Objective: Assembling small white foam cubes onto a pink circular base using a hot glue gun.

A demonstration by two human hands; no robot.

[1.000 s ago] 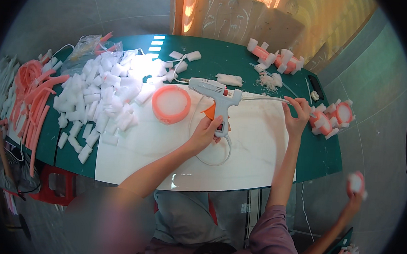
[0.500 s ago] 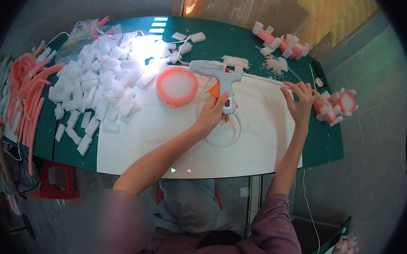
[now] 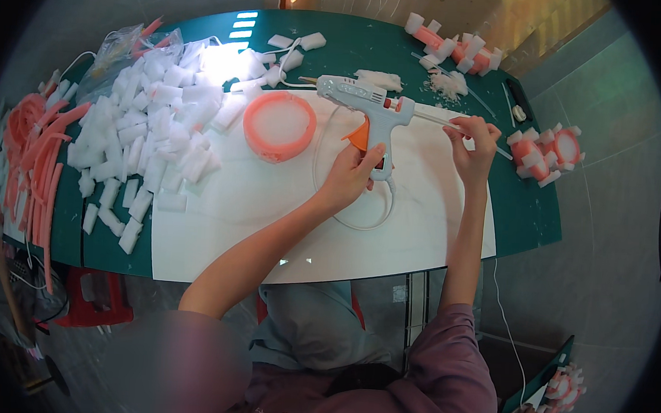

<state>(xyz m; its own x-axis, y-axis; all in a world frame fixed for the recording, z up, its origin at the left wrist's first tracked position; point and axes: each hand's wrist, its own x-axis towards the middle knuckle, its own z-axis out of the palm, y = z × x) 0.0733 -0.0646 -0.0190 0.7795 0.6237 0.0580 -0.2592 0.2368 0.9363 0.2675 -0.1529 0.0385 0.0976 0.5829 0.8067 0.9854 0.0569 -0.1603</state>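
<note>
My left hand [image 3: 353, 176] is wrapped round the handle of a light grey hot glue gun [image 3: 359, 94] with an orange trigger [image 3: 357, 135]. Its nozzle points left over the white board. From the gun's rear runs a thin, whitish glue stick [image 3: 429, 117], pinched in the fingers of my right hand [image 3: 474, 143]; the stick's far end sticks out past the hand. Left of the gun lies a pink foam ring [image 3: 278, 127] with a pale centre, touched by neither hand. The gun's cord [image 3: 390, 202] loops below the handle.
White foam blocks [image 3: 136, 133] are heaped at the left, beside pink foam strips [image 3: 38, 154]. Pink-and-white foam assemblies [image 3: 546, 152] stand at the right edge and far right. Loose glue sticks [image 3: 482, 102] and white scraps [image 3: 447, 85] lie behind my right hand.
The glue gun has turned slightly and sits a little farther right of the ring. My right hand has shifted along with the stick, its fingers more curled. The view has also moved slightly.
</note>
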